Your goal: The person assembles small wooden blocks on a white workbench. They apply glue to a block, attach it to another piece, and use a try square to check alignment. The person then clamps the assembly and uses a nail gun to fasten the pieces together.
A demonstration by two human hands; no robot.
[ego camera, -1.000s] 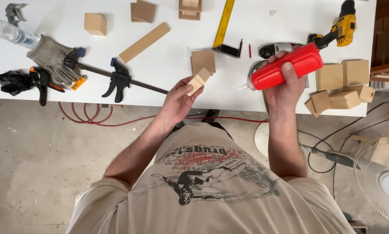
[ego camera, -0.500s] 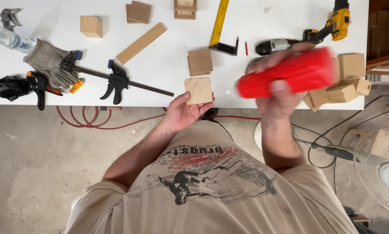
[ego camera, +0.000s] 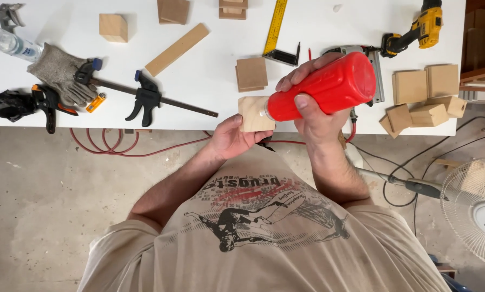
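Observation:
My left hand (ego camera: pixel 232 139) holds a small square wooden block (ego camera: pixel 255 113) at the near edge of the white table (ego camera: pixel 210 70). My right hand (ego camera: pixel 312 105) grips a red glue bottle (ego camera: pixel 329 86), tipped sideways so its nozzle touches the block's face. Both hands sit just in front of my chest, over the table's edge. A second square wooden piece (ego camera: pixel 251 73) lies on the table right behind the block.
A bar clamp (ego camera: pixel 145 97), grey glove (ego camera: pixel 58 73), another clamp (ego camera: pixel 42 103) and plastic bottle (ego camera: pixel 10 43) lie left. A long wood strip (ego camera: pixel 176 50), a combination square (ego camera: pixel 277 32), a yellow drill (ego camera: pixel 420 30) and several wood blocks (ego camera: pixel 426 97) sit behind and right. Cables and a fan (ego camera: pixel 477 211) are on the floor.
The right hand swung the red bottle down from an upright hold and brought its nozzle onto the block. The left hand turned the block face up and held it nearer the bottle.

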